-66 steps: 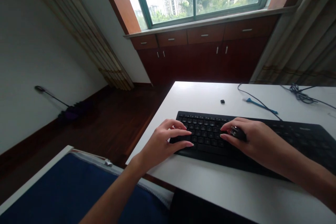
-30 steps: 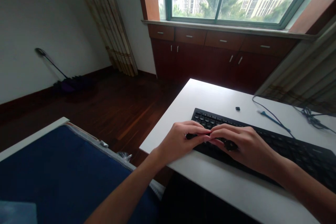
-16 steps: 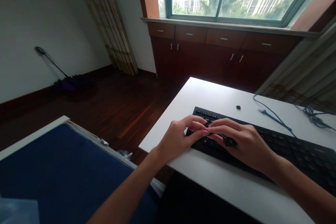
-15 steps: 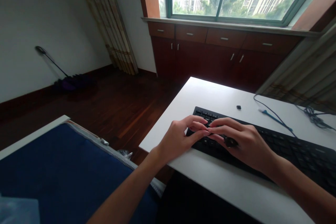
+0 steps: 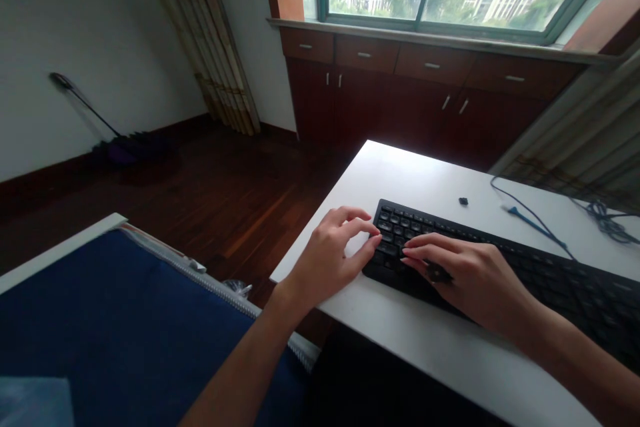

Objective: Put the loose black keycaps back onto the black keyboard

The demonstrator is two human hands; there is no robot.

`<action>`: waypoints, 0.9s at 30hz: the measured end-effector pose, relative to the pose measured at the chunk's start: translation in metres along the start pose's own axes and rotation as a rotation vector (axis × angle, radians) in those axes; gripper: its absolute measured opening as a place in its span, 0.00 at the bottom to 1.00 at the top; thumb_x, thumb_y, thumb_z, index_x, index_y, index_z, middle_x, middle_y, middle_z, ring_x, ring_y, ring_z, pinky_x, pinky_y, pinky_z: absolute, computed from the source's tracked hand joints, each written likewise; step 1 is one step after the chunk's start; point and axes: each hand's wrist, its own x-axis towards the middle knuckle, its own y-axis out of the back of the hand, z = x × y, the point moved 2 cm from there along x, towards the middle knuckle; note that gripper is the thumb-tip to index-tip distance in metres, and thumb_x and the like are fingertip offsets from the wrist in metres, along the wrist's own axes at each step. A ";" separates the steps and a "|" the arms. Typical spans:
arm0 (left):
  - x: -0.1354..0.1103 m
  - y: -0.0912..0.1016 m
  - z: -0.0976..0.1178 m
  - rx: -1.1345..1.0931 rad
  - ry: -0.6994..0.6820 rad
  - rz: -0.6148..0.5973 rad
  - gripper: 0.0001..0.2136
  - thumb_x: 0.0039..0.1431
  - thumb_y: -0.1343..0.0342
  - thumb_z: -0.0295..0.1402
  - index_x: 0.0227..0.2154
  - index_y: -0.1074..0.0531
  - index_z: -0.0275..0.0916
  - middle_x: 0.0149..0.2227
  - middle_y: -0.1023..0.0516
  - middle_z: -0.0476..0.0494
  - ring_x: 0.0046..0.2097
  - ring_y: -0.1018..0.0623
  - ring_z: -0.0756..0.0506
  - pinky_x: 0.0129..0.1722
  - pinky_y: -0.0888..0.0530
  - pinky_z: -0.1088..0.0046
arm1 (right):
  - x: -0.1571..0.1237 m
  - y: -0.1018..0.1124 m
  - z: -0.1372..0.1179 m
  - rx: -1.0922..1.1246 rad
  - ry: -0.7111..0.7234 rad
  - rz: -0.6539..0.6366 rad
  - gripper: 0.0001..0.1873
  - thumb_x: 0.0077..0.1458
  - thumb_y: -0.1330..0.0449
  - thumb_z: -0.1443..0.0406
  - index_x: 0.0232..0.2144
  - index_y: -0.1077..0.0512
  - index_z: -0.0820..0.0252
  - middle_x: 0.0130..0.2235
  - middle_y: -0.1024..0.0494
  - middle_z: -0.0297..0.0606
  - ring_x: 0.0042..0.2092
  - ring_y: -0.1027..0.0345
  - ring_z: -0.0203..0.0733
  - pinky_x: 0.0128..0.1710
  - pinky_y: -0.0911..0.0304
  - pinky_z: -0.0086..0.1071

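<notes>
The black keyboard (image 5: pixel 540 273) lies along the white desk, its left end between my two hands. My left hand (image 5: pixel 333 253) is at that end, with the thumb and index fingertips brought together in a pinch over the keyboard's left edge. Whatever is between those tips is too small to make out. My right hand (image 5: pixel 465 273) is over the left part of the keys, thumb and fingers bent together with the tips near the lower keys. A small dark object (image 5: pixel 439 272) is tucked within its fingers; its kind is unclear.
On the white desk (image 5: pixel 410 167), a small black piece (image 5: pixel 463 201) lies behind the keyboard. A blue slim tool (image 5: pixel 533 223) and a coiled cable (image 5: pixel 607 220) lie to the right. A dark blue zippered surface (image 5: pixel 150 320) is on my left, below the desk corner.
My hands have separated: the left has drawn back left from the right, uncovering keys between them. The right still has the small dark object in its fingers. The view has shifted slightly.
</notes>
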 end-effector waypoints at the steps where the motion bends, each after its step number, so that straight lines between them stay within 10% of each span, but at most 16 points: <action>1: -0.001 -0.001 0.000 -0.003 0.017 -0.019 0.06 0.66 0.42 0.35 0.43 0.23 0.43 0.51 0.27 0.45 0.55 0.28 0.46 0.58 0.32 0.68 | -0.001 0.001 0.000 -0.002 0.010 -0.016 0.10 0.63 0.40 0.68 0.45 0.25 0.50 0.50 0.21 0.24 0.43 0.23 0.33 0.42 0.31 0.28; 27: -0.005 -0.003 0.003 -0.033 -0.001 -0.160 0.09 0.67 0.45 0.36 0.47 0.24 0.42 0.54 0.30 0.44 0.57 0.30 0.45 0.60 0.33 0.66 | -0.004 -0.002 -0.007 0.039 -0.044 -0.046 0.12 0.65 0.43 0.68 0.49 0.28 0.48 0.53 0.23 0.30 0.43 0.22 0.35 0.42 0.28 0.29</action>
